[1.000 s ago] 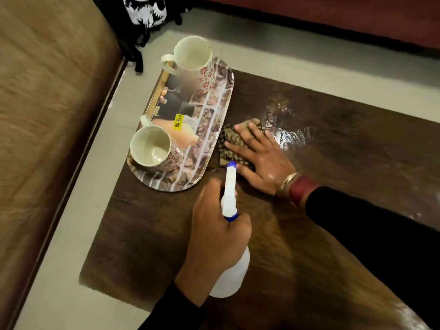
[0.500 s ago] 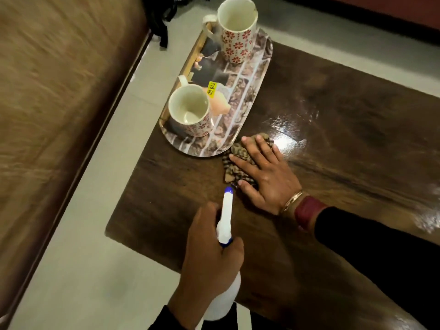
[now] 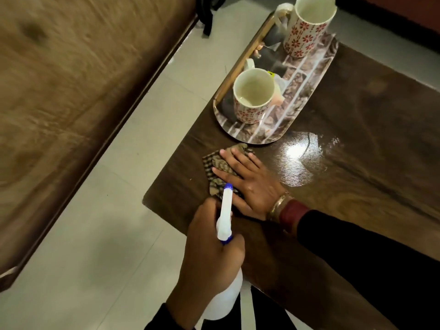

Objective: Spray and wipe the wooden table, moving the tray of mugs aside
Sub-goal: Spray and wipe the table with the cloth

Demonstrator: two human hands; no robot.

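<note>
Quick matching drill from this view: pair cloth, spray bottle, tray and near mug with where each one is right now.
Things:
1. cloth
2. spray bottle
3. tray
4. near mug

Places:
A. standing on the tray
B. gripped in the left hand
C. pressed flat under the right hand
D. on the table at its far left corner

Pairs: 1-C, 2-B, 3-D, 4-A

Looks like a home living room from my feed: low dark wooden table (image 3: 357, 139), tray (image 3: 309, 91) with two floral mugs (image 3: 307, 29), brown upholstered sofa (image 3: 71, 91) alongside, pale tiled floor (image 3: 107, 234) between.
</note>
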